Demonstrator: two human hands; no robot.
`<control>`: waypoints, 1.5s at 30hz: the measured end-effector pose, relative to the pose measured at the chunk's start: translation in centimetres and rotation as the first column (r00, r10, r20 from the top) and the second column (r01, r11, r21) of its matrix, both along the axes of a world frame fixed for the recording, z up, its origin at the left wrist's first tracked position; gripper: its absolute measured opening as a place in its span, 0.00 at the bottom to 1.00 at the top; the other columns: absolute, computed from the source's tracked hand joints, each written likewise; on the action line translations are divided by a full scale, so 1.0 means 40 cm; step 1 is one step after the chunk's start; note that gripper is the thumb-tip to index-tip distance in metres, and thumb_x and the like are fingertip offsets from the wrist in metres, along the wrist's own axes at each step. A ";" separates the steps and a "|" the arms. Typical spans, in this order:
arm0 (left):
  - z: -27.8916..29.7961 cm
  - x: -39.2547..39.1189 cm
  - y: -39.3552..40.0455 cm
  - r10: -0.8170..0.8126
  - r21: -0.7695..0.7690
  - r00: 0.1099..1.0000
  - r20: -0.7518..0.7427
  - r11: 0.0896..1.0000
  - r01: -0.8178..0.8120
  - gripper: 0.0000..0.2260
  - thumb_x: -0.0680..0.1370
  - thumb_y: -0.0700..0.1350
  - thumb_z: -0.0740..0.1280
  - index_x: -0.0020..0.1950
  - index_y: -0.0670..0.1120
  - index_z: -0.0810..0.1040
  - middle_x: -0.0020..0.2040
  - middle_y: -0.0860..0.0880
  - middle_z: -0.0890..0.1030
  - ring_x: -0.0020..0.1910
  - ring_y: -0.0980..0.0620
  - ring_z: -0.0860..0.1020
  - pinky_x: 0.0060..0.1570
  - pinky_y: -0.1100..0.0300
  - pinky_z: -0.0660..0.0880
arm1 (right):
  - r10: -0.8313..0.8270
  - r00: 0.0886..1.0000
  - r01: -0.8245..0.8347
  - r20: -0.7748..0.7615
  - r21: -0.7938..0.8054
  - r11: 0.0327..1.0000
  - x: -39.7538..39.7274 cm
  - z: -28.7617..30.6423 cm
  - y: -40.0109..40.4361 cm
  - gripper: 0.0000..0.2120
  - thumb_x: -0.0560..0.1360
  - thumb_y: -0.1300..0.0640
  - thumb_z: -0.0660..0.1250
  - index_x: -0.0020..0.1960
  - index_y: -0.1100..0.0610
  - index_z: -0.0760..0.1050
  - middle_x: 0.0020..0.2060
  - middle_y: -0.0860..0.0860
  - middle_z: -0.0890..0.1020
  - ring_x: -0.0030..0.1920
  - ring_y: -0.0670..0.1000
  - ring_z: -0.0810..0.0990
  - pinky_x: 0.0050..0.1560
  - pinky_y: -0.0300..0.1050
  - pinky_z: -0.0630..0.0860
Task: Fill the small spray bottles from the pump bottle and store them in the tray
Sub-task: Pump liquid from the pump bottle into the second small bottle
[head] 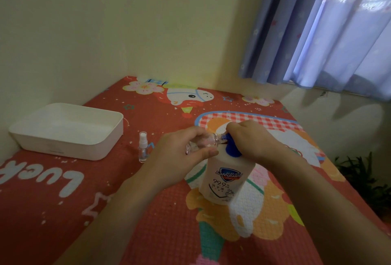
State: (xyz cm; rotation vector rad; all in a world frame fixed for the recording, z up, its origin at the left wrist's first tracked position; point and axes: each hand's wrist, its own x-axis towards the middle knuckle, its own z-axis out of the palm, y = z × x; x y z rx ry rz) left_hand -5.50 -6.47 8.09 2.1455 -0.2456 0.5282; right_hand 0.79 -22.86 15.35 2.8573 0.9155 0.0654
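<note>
The left hand (186, 150) is wrapped around a small clear bottle (203, 142), holding it tilted almost flat with its open neck pointing toward 3 o'clock, right at the blue pump (231, 148). The fingers cover most of the bottle's body, so only its base, at 9 o'clock from the hand's knuckles, and its neck show clearly. How much liquid is inside cannot be made out.

The right hand (251, 139) is folded down over the pump head, hiding the top and the spout tip; whether the spout actually enters the bottle's neck or only meets it is hard to tell, as the joint is a dark blur. The pump bottle (226, 180) stands upright on the red mat (148, 201) near the middle of the view, its label facing the camera and readable only in part.

At 9 o'clock from the hands, a second spray bottle (143, 148) stands upright on the mat with its white sprayer top on; it looks clear, and its fill level is too faint to judge. Farther out at 10 o'clock sits the white tray (101, 144), against the wall, well apart from the pump bottle.

Both forearms run out of the view's lower edge. At 3 o'clock, a dark plant (364, 180) is cut off by the mat's edge.
</note>
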 end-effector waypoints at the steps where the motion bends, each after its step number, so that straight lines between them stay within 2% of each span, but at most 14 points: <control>1: 0.001 0.000 0.000 -0.002 0.004 1.000 0.003 1.000 0.002 0.16 0.73 0.59 0.71 0.58 0.56 0.80 0.50 0.61 0.82 0.53 0.68 0.78 0.50 0.74 0.71 | -0.003 1.000 0.003 -0.014 0.006 1.000 -0.001 0.002 0.000 0.09 0.80 0.59 0.56 0.57 0.60 0.70 0.53 0.58 0.78 0.43 0.51 0.70 0.43 0.42 0.66; 4: 0.013 0.002 -0.001 -0.006 0.012 1.000 0.020 1.000 0.005 0.20 0.71 0.63 0.67 0.59 0.55 0.80 0.49 0.61 0.82 0.52 0.66 0.78 0.48 0.73 0.72 | -0.017 0.997 0.019 -0.077 0.023 1.000 -0.007 0.027 -0.001 0.04 0.80 0.60 0.57 0.53 0.59 0.69 0.49 0.57 0.76 0.45 0.53 0.71 0.45 0.43 0.68; 7: 0.020 0.008 0.005 -0.007 0.040 0.999 0.045 0.999 0.006 0.22 0.72 0.64 0.67 0.60 0.53 0.81 0.50 0.59 0.83 0.52 0.64 0.79 0.49 0.66 0.75 | -0.016 0.989 0.023 -0.150 0.044 0.999 -0.017 0.052 -0.002 0.02 0.80 0.61 0.57 0.48 0.57 0.65 0.45 0.55 0.71 0.44 0.52 0.70 0.46 0.45 0.70; 13: 0.025 0.008 0.005 0.002 0.049 0.997 0.072 0.999 -0.005 0.22 0.71 0.64 0.67 0.59 0.54 0.81 0.49 0.60 0.83 0.52 0.66 0.78 0.46 0.77 0.68 | -0.010 0.995 0.012 -0.094 0.022 1.000 -0.006 0.039 -0.003 0.03 0.80 0.60 0.56 0.48 0.56 0.64 0.37 0.50 0.68 0.38 0.49 0.68 0.43 0.41 0.66; 15: 0.023 0.006 0.004 0.003 0.036 0.998 0.066 0.999 -0.005 0.22 0.71 0.64 0.67 0.59 0.55 0.81 0.49 0.60 0.83 0.51 0.66 0.78 0.46 0.77 0.69 | -0.001 0.998 0.003 -0.059 0.034 0.999 -0.004 0.032 -0.003 0.02 0.80 0.59 0.56 0.50 0.56 0.66 0.41 0.52 0.71 0.41 0.49 0.69 0.44 0.40 0.66; 20: 0.014 0.010 0.000 0.000 0.010 0.999 0.052 1.000 -0.001 0.21 0.71 0.63 0.68 0.58 0.55 0.81 0.49 0.60 0.83 0.51 0.67 0.78 0.47 0.77 0.69 | -0.020 1.000 0.021 -0.014 0.066 0.998 0.001 0.012 -0.007 0.07 0.81 0.58 0.55 0.54 0.59 0.69 0.51 0.56 0.78 0.44 0.51 0.72 0.46 0.44 0.71; 24: 0.004 0.012 0.005 -0.005 0.026 0.999 0.035 1.000 0.004 0.20 0.70 0.64 0.68 0.58 0.55 0.81 0.51 0.60 0.83 0.52 0.66 0.78 0.49 0.74 0.72 | -0.022 0.999 0.024 -0.024 0.062 0.998 0.002 -0.007 -0.003 0.08 0.81 0.58 0.55 0.57 0.59 0.70 0.52 0.56 0.78 0.42 0.50 0.69 0.43 0.40 0.66; 27: 0.000 0.011 0.007 -0.004 0.030 0.999 0.033 1.000 0.003 0.21 0.71 0.64 0.67 0.58 0.55 0.81 0.51 0.59 0.83 0.52 0.65 0.79 0.51 0.70 0.74 | -0.039 0.999 0.042 -0.032 0.093 0.995 0.002 -0.012 -0.002 0.09 0.80 0.58 0.55 0.56 0.60 0.70 0.51 0.56 0.78 0.42 0.49 0.69 0.42 0.40 0.66; 30: 0.001 0.008 0.004 0.001 0.032 1.000 0.029 0.999 -0.002 0.20 0.71 0.64 0.67 0.58 0.56 0.81 0.49 0.60 0.83 0.51 0.65 0.78 0.49 0.72 0.72 | -0.055 0.993 0.072 -0.102 0.175 0.982 -0.001 -0.010 -0.004 0.10 0.80 0.59 0.54 0.55 0.63 0.71 0.43 0.56 0.76 0.34 0.47 0.66 0.34 0.39 0.64; 31: 0.002 0.007 0.003 0.002 0.035 1.000 0.027 0.999 -0.003 0.20 0.71 0.64 0.67 0.58 0.56 0.81 0.49 0.60 0.83 0.51 0.65 0.78 0.48 0.73 0.71 | -0.062 0.992 0.082 -0.112 0.181 0.980 -0.003 -0.010 -0.003 0.10 0.80 0.59 0.54 0.54 0.63 0.71 0.44 0.56 0.77 0.33 0.46 0.65 0.33 0.39 0.63; 34: 0.007 0.005 0.001 0.003 0.037 1.000 0.021 0.999 -0.003 0.20 0.71 0.65 0.66 0.58 0.57 0.80 0.48 0.61 0.82 0.51 0.66 0.78 0.47 0.73 0.71 | -0.106 0.988 0.126 -0.116 0.183 0.975 -0.008 0.001 -0.001 0.08 0.80 0.59 0.55 0.56 0.60 0.70 0.51 0.57 0.78 0.41 0.50 0.69 0.42 0.40 0.66; 37: 0.017 0.007 -0.002 0.002 0.041 0.999 0.036 0.999 -0.003 0.19 0.72 0.64 0.67 0.58 0.56 0.80 0.48 0.61 0.82 0.51 0.65 0.78 0.47 0.68 0.73 | -0.056 0.987 0.080 -0.149 0.161 0.984 -0.015 0.032 -0.007 0.08 0.81 0.59 0.55 0.54 0.60 0.70 0.46 0.56 0.77 0.45 0.54 0.73 0.46 0.46 0.71; 40: 0.020 0.009 -0.001 0.011 0.048 0.998 0.059 0.999 -0.014 0.19 0.73 0.63 0.67 0.57 0.55 0.80 0.48 0.60 0.82 0.51 0.64 0.79 0.49 0.67 0.74 | -0.052 0.983 0.065 -0.176 0.069 0.995 -0.020 0.052 -0.006 0.05 0.80 0.61 0.58 0.55 0.60 0.69 0.50 0.57 0.74 0.50 0.55 0.74 0.53 0.48 0.75; 45: 0.015 0.006 -0.004 0.018 0.019 0.999 0.044 1.000 -0.019 0.16 0.73 0.60 0.69 0.57 0.56 0.80 0.47 0.60 0.82 0.50 0.64 0.79 0.47 0.68 0.72 | -0.034 0.994 0.036 -0.103 0.022 0.999 -0.013 0.044 0.000 0.02 0.81 0.60 0.56 0.51 0.57 0.66 0.41 0.52 0.70 0.44 0.51 0.69 0.44 0.42 0.68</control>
